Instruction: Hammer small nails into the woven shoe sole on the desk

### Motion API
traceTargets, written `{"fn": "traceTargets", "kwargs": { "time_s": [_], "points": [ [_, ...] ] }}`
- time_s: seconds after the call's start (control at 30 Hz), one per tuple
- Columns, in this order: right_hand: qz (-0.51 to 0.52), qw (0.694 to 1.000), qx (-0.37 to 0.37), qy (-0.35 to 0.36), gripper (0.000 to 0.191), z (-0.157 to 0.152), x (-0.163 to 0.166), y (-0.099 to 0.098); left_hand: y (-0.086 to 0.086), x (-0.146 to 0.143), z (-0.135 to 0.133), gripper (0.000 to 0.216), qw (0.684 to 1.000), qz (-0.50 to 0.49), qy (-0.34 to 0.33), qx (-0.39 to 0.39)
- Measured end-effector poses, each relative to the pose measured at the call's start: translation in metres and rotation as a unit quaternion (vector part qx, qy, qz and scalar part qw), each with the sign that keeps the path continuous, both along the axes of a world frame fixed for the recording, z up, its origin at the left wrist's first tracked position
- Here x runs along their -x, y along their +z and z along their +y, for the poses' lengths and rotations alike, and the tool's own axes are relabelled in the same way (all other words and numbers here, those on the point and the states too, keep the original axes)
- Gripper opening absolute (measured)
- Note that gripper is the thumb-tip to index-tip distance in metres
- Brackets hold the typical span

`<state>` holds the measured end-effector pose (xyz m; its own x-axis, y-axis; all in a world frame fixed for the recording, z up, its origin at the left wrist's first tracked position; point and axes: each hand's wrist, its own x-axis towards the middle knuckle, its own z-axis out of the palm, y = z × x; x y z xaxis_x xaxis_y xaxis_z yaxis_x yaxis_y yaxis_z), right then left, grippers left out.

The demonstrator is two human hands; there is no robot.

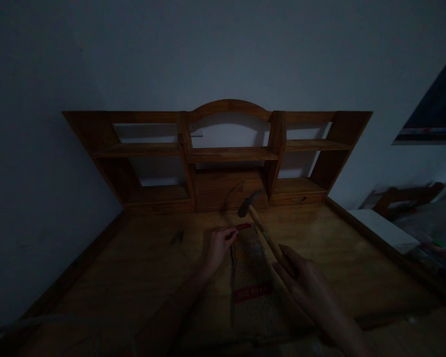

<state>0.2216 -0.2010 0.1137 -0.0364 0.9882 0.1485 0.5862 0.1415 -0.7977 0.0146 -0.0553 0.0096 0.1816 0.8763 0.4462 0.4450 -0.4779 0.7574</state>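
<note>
In dim light, my right hand (297, 272) is wrapped round the wooden handle of a hammer (269, 238). Its dark metal head is raised above the far end of a long narrow board (247, 270). Many dark specks or holes cover the board, and red strips (254, 291) cross it near the middle and at the far end. My left hand (220, 244) rests at the board's far left edge, thumb and forefinger pinched together. A tiny pale glint shows at those fingertips, too small to name.
The board lies on a wooden desk (148, 258). A few small dark pieces (177, 237) lie to the left. Behind stands a wooden shelf unit (232, 154) against the wall. To the right are a white surface (382, 228) and a wooden chair back (412, 198).
</note>
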Motion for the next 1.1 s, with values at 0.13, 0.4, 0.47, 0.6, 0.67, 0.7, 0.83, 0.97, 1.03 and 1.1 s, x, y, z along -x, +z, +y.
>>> {"fn": "traceTargets", "kwargs": {
  "time_s": [0.13,0.4,0.47,0.6,0.67,0.7,0.83,0.97,1.03,1.1],
  "points": [
    [-0.023,1.000,-0.008,0.003,0.033,0.002,0.007,-0.007,0.000,0.000,-0.001,0.020,1.000,0.000,0.000,0.008],
    [-0.059,0.998,-0.010,0.020,0.036,0.000,0.009,-0.006,-0.004,0.001,0.000,0.023,1.000,-0.007,-0.006,0.028],
    [-0.060,0.997,-0.018,0.033,0.036,-0.001,0.009,-0.007,-0.002,0.000,-0.001,0.022,1.000,-0.002,-0.010,0.019],
    [-0.073,0.996,-0.018,0.052,0.040,-0.002,0.012,-0.014,0.003,-0.001,-0.001,0.017,0.999,0.024,0.007,-0.033],
    [-0.084,0.995,-0.008,0.061,0.040,-0.003,0.013,-0.020,0.006,-0.002,-0.002,0.015,0.998,0.044,0.023,-0.048],
    [-0.086,0.994,-0.005,0.062,0.040,-0.003,0.014,-0.022,0.006,-0.002,-0.002,0.015,0.997,0.051,0.029,-0.050],
    [-0.060,0.997,-0.014,0.044,0.040,-0.005,0.014,-0.022,0.004,-0.002,-0.001,0.016,0.996,0.055,0.031,-0.056],
    [-0.046,0.998,-0.018,0.023,0.038,-0.005,0.012,-0.016,-0.001,0.000,0.001,0.018,0.996,0.048,0.034,-0.062],
    [-0.051,0.998,-0.016,0.030,0.038,-0.005,0.012,-0.018,-0.002,0.000,0.002,0.017,0.996,0.048,0.037,-0.063],
    [-0.059,0.997,-0.014,0.044,0.039,-0.005,0.012,-0.022,0.000,0.000,0.001,0.017,0.996,0.052,0.035,-0.060]
  ]
}}
